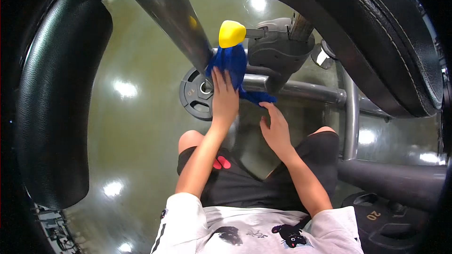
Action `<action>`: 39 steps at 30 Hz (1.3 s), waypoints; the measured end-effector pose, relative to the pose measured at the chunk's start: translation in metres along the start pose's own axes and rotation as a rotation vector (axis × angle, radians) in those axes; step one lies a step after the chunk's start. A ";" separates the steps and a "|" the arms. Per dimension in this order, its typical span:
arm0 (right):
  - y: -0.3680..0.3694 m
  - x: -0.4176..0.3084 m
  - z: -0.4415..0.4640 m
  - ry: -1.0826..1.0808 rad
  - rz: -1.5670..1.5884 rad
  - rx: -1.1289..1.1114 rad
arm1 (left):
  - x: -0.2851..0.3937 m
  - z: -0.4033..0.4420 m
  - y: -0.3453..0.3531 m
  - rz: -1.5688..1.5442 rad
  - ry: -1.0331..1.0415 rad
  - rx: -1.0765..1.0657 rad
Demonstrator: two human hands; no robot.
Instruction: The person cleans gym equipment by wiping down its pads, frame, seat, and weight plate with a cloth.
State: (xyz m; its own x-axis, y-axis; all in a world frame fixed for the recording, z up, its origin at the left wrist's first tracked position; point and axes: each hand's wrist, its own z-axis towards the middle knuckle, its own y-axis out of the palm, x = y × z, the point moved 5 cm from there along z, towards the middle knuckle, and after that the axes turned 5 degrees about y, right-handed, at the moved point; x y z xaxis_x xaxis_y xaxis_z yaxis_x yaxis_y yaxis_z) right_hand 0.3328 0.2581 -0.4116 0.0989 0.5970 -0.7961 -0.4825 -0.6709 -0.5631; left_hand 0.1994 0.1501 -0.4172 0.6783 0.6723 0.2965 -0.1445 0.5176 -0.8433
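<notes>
A blue cloth (230, 68) is draped around a metal part of an exercise machine, just under a yellow knob (232, 34). My left hand (225, 101) lies on the cloth with its fingers stretched out and spread; its thumb is hidden. The cloth's loose end trails to the right. At that end, the fingertips of my right hand (277, 129) touch or nearly touch the fabric, with thumb and index finger apart. Beside my left hand runs a thick grey tube (172, 19), sloping down to the cloth.
A weight plate marked 10 (190, 95) sits left of my left hand. Black padded cushions (61, 99) flank me. A grey housing (280, 47) and a horizontal bar (310, 90) stand right of the cloth. Another plate, marked 20 (376, 228), is at lower right.
</notes>
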 end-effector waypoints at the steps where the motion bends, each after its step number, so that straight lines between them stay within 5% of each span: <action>1: -0.001 -0.001 0.000 0.008 -0.012 0.027 | -0.006 -0.014 0.003 -0.244 -0.182 -0.089; 4: 0.000 -0.007 0.002 0.017 0.045 -0.023 | -0.048 -0.065 0.047 -0.211 -0.210 -0.213; 6: 0.008 -0.009 -0.001 0.036 0.044 -0.088 | -0.076 -0.089 0.057 -0.452 -0.745 -0.204; 7: 0.014 -0.010 -0.004 0.058 0.038 -0.154 | -0.077 -0.090 0.056 -0.449 -0.746 -0.203; 9: 0.019 -0.009 -0.006 0.049 0.056 -0.141 | -0.076 -0.100 0.057 -1.234 -1.078 0.108; 11: 0.022 -0.011 -0.004 0.036 0.075 -0.131 | -0.062 -0.086 0.025 -1.192 -1.094 0.085; 14: 0.015 -0.017 0.002 -0.039 0.087 0.026 | -0.026 -0.039 -0.025 -1.178 -0.680 0.150; 15: 0.015 -0.017 0.003 -0.042 0.090 0.024 | -0.030 -0.031 -0.018 -1.176 -0.681 0.154; 17: 0.013 -0.018 0.003 -0.067 0.164 0.046 | -0.026 0.003 -0.014 -0.666 -0.190 0.080; 20: 0.013 -0.022 0.003 -0.169 0.053 0.051 | -0.026 0.044 -0.010 -0.584 -0.092 0.128; 22: 0.016 -0.019 0.002 -0.129 0.074 0.055 | -0.012 0.065 0.000 0.010 0.317 -0.024; 25: 0.015 -0.013 0.006 -0.012 0.100 0.048 | -0.004 0.077 -0.005 0.032 0.275 0.092; 29: 0.012 -0.003 0.009 -0.040 0.097 0.081 | -0.002 0.109 0.001 0.073 0.100 -0.253; 31: 0.012 -0.002 0.011 -0.008 0.092 0.064 | 0.000 0.109 0.006 0.110 0.099 -0.232; 36: 0.010 0.001 0.010 0.029 0.119 0.075 | 0.014 0.065 -0.004 0.151 0.262 0.353; 37: 0.009 0.001 0.009 0.033 0.117 0.074 | 0.020 0.051 -0.006 0.148 0.260 0.349; 39: 0.009 0.001 0.008 0.064 0.108 0.063 | 0.018 0.021 0.007 0.045 -0.049 -0.035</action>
State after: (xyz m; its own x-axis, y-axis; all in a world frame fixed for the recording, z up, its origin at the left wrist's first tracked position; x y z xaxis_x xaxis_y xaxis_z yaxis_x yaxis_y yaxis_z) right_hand 0.3221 0.2565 -0.4155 0.0982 0.4924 -0.8648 -0.5471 -0.6992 -0.4602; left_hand 0.1952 0.1767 -0.4086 0.6357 0.7199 0.2786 -0.1483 0.4680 -0.8712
